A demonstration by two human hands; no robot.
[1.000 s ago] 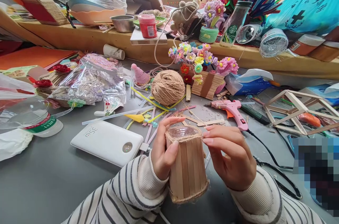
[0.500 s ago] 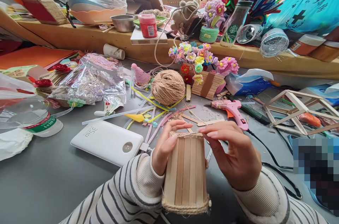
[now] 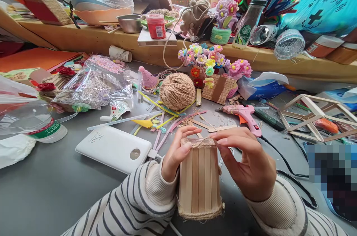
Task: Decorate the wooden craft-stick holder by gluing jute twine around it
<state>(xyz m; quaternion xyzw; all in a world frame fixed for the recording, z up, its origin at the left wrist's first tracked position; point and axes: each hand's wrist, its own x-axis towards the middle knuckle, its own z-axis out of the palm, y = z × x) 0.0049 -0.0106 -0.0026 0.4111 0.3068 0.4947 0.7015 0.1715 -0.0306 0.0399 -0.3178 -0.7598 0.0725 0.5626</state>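
A tapered cup covered in wooden craft sticks point(image 3: 199, 180) stands between my hands, its narrower end up, with twine around both ends. My left hand point(image 3: 178, 154) is closed around its upper left side, the thumb pressing near the top edge. At the upper right of that edge my right hand point(image 3: 248, 161) pinches the twine point(image 3: 206, 141) between thumb and fingertips. Beyond the hands lies a ball of jute twine point(image 3: 177, 91), from which a strand seems to run towards the cup. A pink glue gun point(image 3: 244, 115) rests behind my right hand.
To the left lie a white power bank point(image 3: 113, 150) and a clear plastic bottle point(image 3: 46, 128). A box of crocheted flowers point(image 3: 216, 89) stands behind the twine. On the right are a wooden stick frame point(image 3: 312, 117) and a black cable point(image 3: 290, 171). A cluttered ledge point(image 3: 92, 37) runs along the back.
The stick-covered cup has shifted slightly right and its lower end has risen a little. My left hand moved slightly with it; my right hand keeps its pinch at the edge.
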